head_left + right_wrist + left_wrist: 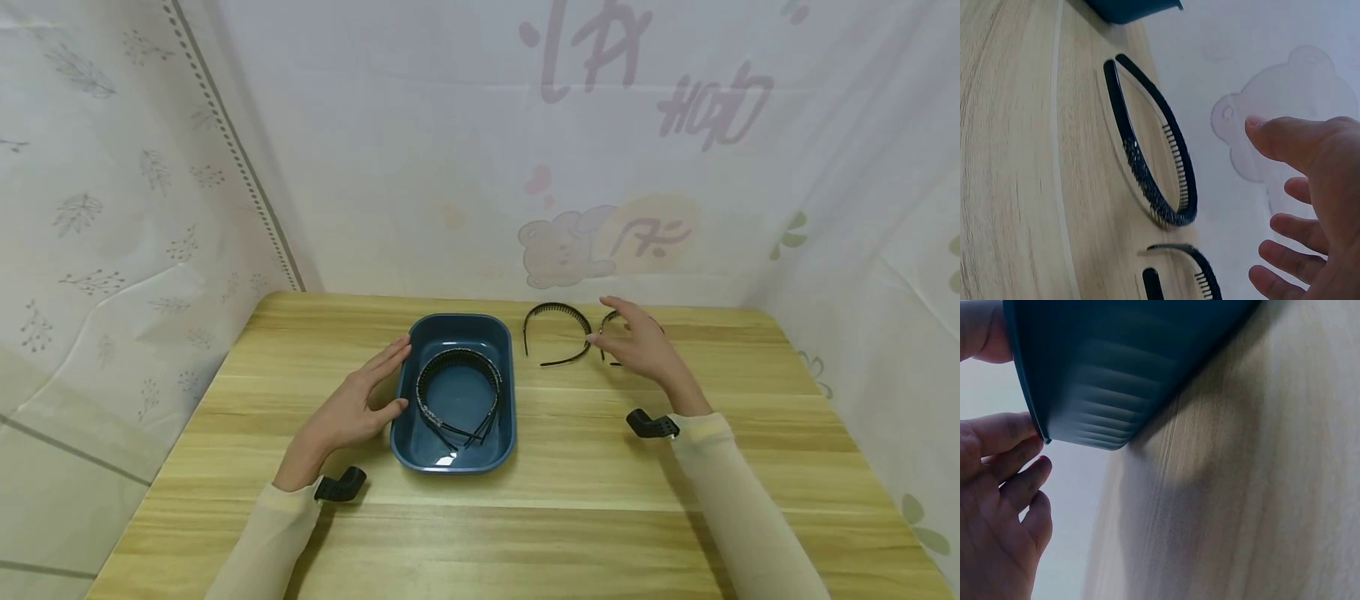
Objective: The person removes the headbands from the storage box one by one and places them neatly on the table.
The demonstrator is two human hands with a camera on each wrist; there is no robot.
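Note:
My left hand [348,412] is at the left side of a blue plastic basin [461,329], fingertips and thumb right at its rim with the fingers nearly straight. Inside the basin lie several black headbands [497,379], stacked together, some with glittery trim. On the table to its right is a black toothed headband [558,307], its textured outer face showing in the right wrist view. My right hand [637,342] hovers over a second toothed headband [1207,269], which it partly hides in the head view. In the right wrist view its fingers are spread and hold nothing.
The wooden table [570,542] ends at a pale printed cloth [420,167] just behind the headbands. More patterned cloth hangs on both sides. A black wrist camera mount [341,485] sits on my left wrist and another [651,424] on my right.

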